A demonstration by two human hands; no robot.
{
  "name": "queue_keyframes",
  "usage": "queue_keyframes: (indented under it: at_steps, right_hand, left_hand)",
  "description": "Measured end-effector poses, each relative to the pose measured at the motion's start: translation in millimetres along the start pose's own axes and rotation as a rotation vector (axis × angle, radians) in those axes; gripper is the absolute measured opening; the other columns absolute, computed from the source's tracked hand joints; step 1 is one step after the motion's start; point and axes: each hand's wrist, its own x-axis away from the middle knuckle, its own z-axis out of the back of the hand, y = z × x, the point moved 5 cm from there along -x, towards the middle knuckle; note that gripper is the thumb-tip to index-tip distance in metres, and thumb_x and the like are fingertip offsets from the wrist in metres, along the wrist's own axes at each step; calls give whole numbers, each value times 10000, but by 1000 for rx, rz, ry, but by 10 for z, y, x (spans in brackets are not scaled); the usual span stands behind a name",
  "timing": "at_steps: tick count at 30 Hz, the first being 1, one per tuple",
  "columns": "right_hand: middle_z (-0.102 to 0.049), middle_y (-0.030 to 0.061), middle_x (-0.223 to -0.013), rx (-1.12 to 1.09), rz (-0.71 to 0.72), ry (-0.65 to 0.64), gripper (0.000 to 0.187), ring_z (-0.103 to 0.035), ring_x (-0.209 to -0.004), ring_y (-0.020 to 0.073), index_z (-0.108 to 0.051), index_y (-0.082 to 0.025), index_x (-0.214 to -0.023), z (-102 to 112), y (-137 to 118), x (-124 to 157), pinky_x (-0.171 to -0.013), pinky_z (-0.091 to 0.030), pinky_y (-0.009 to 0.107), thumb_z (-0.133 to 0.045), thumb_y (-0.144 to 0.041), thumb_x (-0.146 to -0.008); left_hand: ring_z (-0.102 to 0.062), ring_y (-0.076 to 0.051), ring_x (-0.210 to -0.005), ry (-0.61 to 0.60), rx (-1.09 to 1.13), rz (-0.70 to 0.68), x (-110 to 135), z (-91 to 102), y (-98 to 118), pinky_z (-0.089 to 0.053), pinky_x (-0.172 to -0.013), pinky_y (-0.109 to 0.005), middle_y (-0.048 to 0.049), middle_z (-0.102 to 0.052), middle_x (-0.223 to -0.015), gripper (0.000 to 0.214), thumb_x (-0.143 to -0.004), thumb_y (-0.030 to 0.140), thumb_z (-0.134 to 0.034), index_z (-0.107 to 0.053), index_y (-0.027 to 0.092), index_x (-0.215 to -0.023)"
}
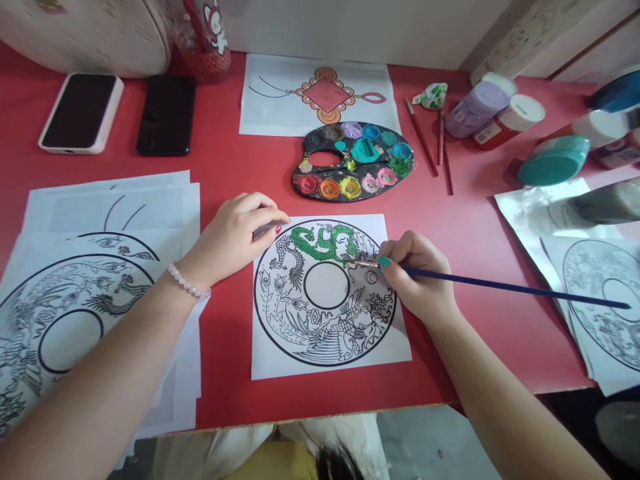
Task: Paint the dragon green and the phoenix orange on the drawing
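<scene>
A white paper sheet [265, 360] lies before me, printed with a ring of line-drawn dragons and birds. One dragon [325, 243] near its top is painted green. My right hand [417, 277] is closed around a paintbrush [500, 285] with a long dark blue handle. The brush tip touches the paper at the green dragon's right end. My left hand [245, 223] rests at the sheet's upper left corner, fingers loosely bent and thumb apart from the index finger. Just beyond the sheet sits a black paint palette [383, 167] with wells of several colours.
Printed sheets [175, 200] are stacked at left, below two dark-screened devices, one the phone [167, 115]. A knot picture [260, 113] lies behind the palette. Thin brushes [424, 140], paint bottles [477, 107] and more printed papers [575, 267] occupy the right of the red table [225, 393].
</scene>
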Motion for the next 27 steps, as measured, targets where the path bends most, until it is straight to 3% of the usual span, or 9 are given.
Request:
queue_keyframes:
  at_steps: [27]
  right_hand:
    - [-418,-50,-548,58,61,4,277,-363,-474,72,-335,-223,-635,-12,-54,5,-434,-260,234,-542,-60,-718]
  left_hand:
    - [-554,-169,-877,8,-7,-15,-7,-8,-5,-450,-808,-319,-33,-597,-963,183,-890,200,-516,-666,196,-994]
